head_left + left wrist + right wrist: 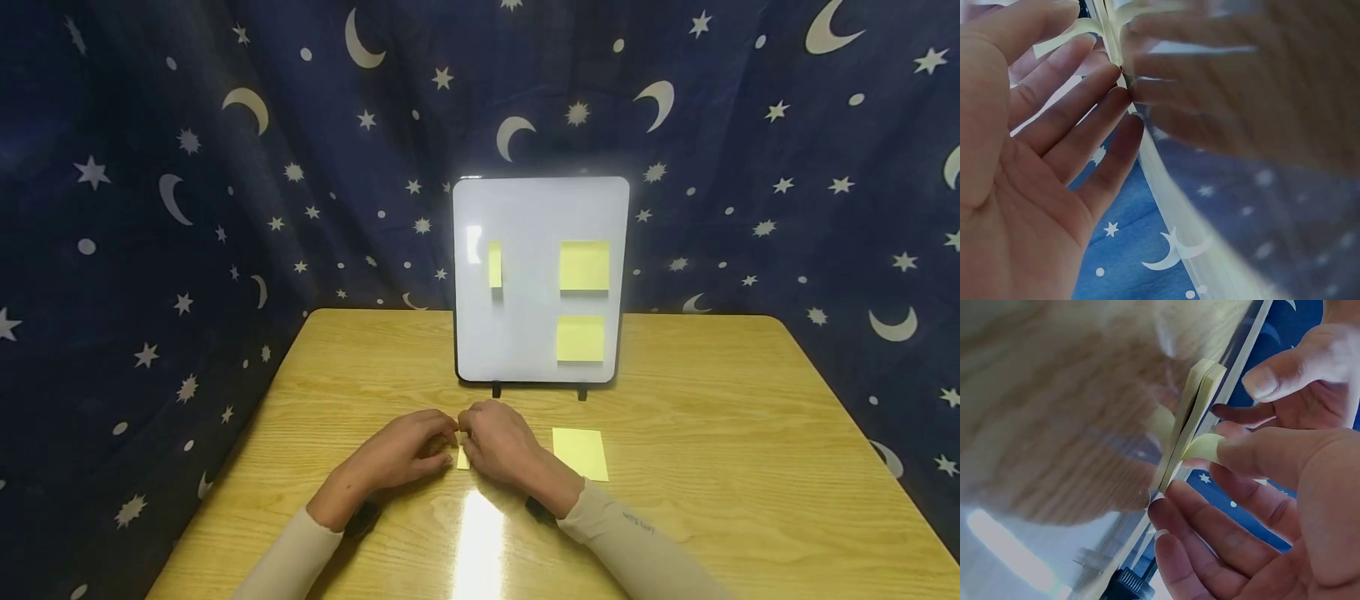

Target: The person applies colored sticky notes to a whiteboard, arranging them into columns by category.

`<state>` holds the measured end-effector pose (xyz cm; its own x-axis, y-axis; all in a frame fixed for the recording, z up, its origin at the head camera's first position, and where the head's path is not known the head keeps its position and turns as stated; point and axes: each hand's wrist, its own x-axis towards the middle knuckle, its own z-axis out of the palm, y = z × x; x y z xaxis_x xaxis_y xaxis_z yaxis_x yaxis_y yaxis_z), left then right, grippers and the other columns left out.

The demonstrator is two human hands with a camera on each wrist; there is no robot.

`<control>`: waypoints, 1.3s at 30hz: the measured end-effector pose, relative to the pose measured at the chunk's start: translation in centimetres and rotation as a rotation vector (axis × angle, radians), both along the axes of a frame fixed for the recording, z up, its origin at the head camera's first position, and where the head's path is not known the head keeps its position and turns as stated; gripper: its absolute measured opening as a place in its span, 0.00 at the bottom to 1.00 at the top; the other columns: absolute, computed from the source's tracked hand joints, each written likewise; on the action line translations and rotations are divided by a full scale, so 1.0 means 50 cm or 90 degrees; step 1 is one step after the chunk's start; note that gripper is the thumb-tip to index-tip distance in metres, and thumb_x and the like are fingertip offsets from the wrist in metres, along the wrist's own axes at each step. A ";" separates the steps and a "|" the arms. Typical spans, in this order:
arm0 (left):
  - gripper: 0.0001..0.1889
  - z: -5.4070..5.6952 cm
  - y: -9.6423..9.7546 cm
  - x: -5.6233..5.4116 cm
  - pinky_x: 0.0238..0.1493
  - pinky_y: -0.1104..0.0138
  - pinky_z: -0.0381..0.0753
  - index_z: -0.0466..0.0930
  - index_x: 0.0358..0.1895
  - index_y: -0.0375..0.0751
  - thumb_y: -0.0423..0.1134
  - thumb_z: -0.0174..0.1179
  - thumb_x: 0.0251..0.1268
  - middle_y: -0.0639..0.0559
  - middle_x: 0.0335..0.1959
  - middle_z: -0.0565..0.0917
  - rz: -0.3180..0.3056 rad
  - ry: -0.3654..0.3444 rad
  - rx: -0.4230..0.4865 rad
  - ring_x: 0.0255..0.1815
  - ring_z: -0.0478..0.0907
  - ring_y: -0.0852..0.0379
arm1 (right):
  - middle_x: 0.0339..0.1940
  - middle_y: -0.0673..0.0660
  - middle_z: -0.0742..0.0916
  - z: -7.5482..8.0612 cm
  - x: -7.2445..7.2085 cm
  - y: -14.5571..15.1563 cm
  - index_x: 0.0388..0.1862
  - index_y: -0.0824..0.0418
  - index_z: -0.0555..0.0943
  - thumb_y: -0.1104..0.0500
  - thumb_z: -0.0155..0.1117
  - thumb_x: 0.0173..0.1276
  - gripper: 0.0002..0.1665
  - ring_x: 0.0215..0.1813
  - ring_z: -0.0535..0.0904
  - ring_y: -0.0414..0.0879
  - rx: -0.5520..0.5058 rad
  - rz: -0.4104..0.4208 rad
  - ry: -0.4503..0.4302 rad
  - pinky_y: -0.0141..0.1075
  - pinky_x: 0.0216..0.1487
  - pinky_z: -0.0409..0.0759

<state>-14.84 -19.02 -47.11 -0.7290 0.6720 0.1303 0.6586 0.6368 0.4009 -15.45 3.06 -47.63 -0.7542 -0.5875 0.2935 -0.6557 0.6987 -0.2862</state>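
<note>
A narrow yellow sticky note pad (462, 460) lies on the table between the two hands. My right hand (497, 437) is over its right side. In the right wrist view, the right thumb (1254, 453) and forefinger pinch the end of the top sticky note (1202, 449), which curls up off the pad (1209, 387). To the left, my left hand (401, 450) is beside the pad with loosely bent fingers, its fingertips (1129, 128) on or near the tabletop. Nothing shows in its grip. The hands partly hide the pad in the head view.
A whiteboard (525, 333) stands on small black feet behind the hands. It bears a narrow sticky note (495, 265) and two square ones, one upper (585, 265), one lower (580, 338). A yellow square pad (581, 454) lies on the wooden table (712, 467), right of the right hand.
</note>
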 end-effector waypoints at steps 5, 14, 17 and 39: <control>0.06 0.000 -0.009 0.005 0.59 0.60 0.82 0.87 0.46 0.52 0.44 0.71 0.71 0.61 0.49 0.84 -0.021 0.038 0.011 0.53 0.81 0.63 | 0.25 0.48 0.83 -0.002 -0.006 -0.001 0.24 0.53 0.80 0.64 0.71 0.63 0.11 0.29 0.78 0.40 -0.020 0.001 -0.006 0.33 0.29 0.76; 0.04 0.002 -0.008 0.008 0.56 0.65 0.82 0.90 0.44 0.52 0.43 0.69 0.73 0.62 0.47 0.85 -0.121 0.095 0.029 0.50 0.82 0.65 | 0.23 0.46 0.79 -0.002 -0.012 -0.001 0.23 0.52 0.78 0.64 0.71 0.65 0.14 0.26 0.71 0.37 -0.036 -0.003 -0.002 0.31 0.26 0.70; 0.05 0.004 -0.007 0.010 0.57 0.66 0.83 0.91 0.45 0.51 0.43 0.69 0.73 0.62 0.48 0.86 -0.130 0.093 0.025 0.51 0.83 0.66 | 0.23 0.46 0.79 -0.002 -0.014 -0.002 0.22 0.52 0.77 0.65 0.71 0.65 0.15 0.26 0.72 0.38 -0.043 -0.001 -0.001 0.31 0.26 0.71; 0.06 0.004 0.002 0.017 0.58 0.64 0.84 0.92 0.46 0.47 0.38 0.66 0.74 0.54 0.57 0.87 -0.159 0.079 -0.015 0.56 0.84 0.62 | 0.17 0.41 0.71 0.009 -0.023 -0.001 0.24 0.50 0.69 0.66 0.65 0.71 0.20 0.21 0.69 0.35 -0.051 0.007 0.001 0.30 0.20 0.66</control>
<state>-14.01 -18.91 -46.89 -0.5194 0.8331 0.1903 0.8398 0.4566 0.2936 -16.58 3.00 -47.19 -0.7476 -0.5697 0.3415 -0.6633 0.6665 -0.3402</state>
